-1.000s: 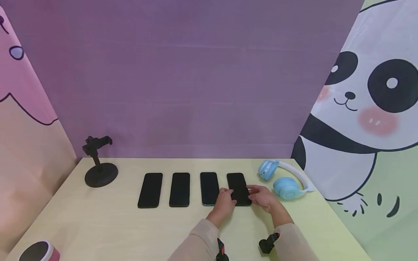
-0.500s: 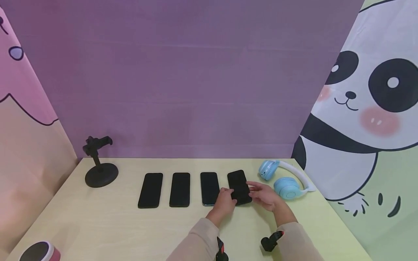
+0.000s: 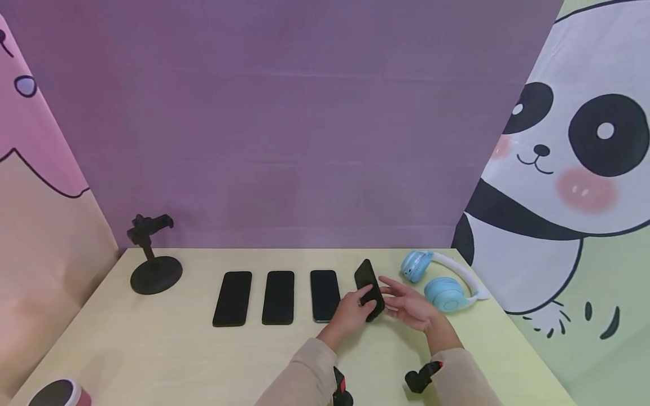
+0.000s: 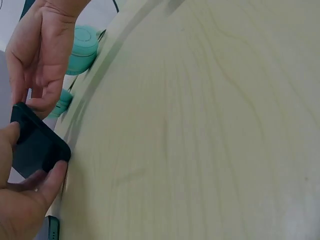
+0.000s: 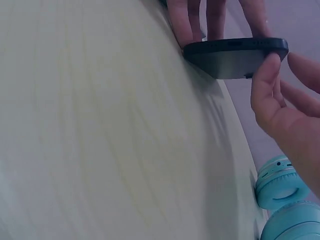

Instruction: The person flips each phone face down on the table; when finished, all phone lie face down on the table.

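A black smartphone (image 3: 367, 274) is lifted at a tilt above the table, right of the phone row. My left hand (image 3: 348, 316) grips its lower left part, thumb on the near side and fingers on the face. Beside its right edge is my right hand (image 3: 412, 309), fingers loosely extended, with fingertips touching the phone. In the right wrist view the phone's bottom edge (image 5: 235, 45) shows, and a right-hand fingertip rests against its underside. Three more black phones lie flat to the left: a near one (image 3: 325, 296), a middle one (image 3: 278, 298) and a far-left one (image 3: 232, 299).
Blue and white headphones (image 3: 447, 293) lie just right of my right hand. A black phone stand (image 3: 156, 275) with a round base stands at the back left. A round pink and white object with a dark top (image 3: 56, 393) is at the front left corner. A purple backdrop (image 3: 284, 141) rises behind the table.
The rightmost phone lay flat, then its far end rose; now it is lifted and turned edge-on in my left hand. My right fingers have loosened and spread.
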`<state>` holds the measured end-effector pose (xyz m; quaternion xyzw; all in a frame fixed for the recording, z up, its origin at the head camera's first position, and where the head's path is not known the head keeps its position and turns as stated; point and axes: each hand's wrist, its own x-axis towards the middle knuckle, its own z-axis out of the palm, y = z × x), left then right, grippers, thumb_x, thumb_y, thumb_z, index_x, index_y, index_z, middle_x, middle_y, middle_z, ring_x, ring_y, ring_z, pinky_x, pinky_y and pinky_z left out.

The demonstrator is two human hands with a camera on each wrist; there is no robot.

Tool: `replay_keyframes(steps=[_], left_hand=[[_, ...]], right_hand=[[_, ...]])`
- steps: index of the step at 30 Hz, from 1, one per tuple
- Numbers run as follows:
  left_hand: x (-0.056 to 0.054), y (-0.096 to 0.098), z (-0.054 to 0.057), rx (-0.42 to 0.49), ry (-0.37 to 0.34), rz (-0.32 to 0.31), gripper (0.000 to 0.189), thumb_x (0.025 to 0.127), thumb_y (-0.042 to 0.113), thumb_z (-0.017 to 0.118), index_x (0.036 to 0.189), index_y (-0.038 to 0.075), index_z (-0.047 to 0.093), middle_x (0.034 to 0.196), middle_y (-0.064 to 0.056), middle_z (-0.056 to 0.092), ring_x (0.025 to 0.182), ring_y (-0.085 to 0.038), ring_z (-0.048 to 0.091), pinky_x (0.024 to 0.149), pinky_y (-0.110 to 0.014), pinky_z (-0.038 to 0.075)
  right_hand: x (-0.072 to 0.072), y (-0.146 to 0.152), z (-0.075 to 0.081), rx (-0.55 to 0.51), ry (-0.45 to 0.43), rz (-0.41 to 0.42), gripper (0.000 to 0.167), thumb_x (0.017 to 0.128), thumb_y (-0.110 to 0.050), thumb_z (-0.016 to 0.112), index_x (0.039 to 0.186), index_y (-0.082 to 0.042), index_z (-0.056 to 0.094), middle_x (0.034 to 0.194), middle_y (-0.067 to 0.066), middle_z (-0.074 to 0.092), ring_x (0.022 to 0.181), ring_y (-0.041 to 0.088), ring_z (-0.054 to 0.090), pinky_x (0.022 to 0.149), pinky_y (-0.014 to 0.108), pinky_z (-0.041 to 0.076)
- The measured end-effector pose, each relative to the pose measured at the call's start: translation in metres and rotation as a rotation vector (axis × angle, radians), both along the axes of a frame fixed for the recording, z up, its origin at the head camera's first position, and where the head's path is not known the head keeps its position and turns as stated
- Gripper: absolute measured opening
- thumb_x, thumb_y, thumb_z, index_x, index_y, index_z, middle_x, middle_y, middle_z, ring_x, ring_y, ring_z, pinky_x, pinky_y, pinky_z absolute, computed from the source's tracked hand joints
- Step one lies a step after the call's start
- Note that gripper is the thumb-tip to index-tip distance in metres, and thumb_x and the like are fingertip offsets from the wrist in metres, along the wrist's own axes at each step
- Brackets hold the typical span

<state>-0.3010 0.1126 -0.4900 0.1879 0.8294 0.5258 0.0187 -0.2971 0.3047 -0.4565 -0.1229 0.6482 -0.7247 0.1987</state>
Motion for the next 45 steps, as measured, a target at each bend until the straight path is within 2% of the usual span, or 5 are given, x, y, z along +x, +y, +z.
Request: replay_keyframes(steps=[13,23,28,37,45], left_hand=[[0.002,0.001,0.001,0.297,-0.213,-0.044,0.050,0.100,0.018,0.058,0.148,0.017,0.044,0.123,-0.012,0.057,0.105,-0.021,0.060,0.072,-0.033,0.055],[0.002,-0.002,0.002,0.395,-0.257,-0.027,0.049,0.101,0.018,0.056,0.147,0.009,0.044,0.124,-0.016,0.055,0.099,-0.025,0.064,0.077,-0.038,0.056],[0.000,-0.001,0.004,0.422,-0.218,0.020,0.051,0.096,0.015,0.065,0.140,-0.002,0.046,0.117,-0.016,0.061,0.103,-0.025,0.063,0.079,-0.036,0.055],[0.001,-0.005,0.007,0.264,-0.111,0.140,0.052,0.088,0.003,0.070,0.135,-0.007,0.050,0.111,-0.019,0.066,0.101,-0.026,0.066,0.081,-0.033,0.054],[-0.001,-0.007,0.001,0.060,-0.022,0.197,0.052,0.080,0.004,0.077,0.127,-0.009,0.058,0.090,-0.010,0.068,0.083,-0.019,0.065,0.076,-0.032,0.053]], right_hand=[[-0.005,-0.003,0.000,0.060,0.035,0.079,0.063,0.100,0.001,0.047,0.155,-0.004,0.015,0.137,0.021,0.022,0.105,0.017,0.053,0.090,0.034,0.048],[-0.006,-0.009,0.001,0.073,0.025,0.082,0.063,0.099,0.001,0.048,0.154,-0.002,0.017,0.137,0.021,0.026,0.114,0.020,0.050,0.098,0.041,0.044],[-0.005,-0.013,-0.001,0.140,0.035,0.078,0.062,0.099,0.002,0.048,0.152,0.005,0.016,0.137,0.024,0.032,0.113,0.018,0.051,0.098,0.040,0.043],[-0.004,-0.018,-0.004,0.395,0.049,-0.049,0.062,0.093,0.003,0.056,0.148,0.009,0.027,0.138,0.032,0.035,0.113,0.031,0.053,0.090,0.039,0.047],[-0.009,-0.022,-0.010,0.593,0.096,-0.158,0.060,0.085,0.007,0.066,0.140,0.010,0.041,0.120,0.025,0.052,0.101,0.031,0.057,0.084,0.039,0.049]])
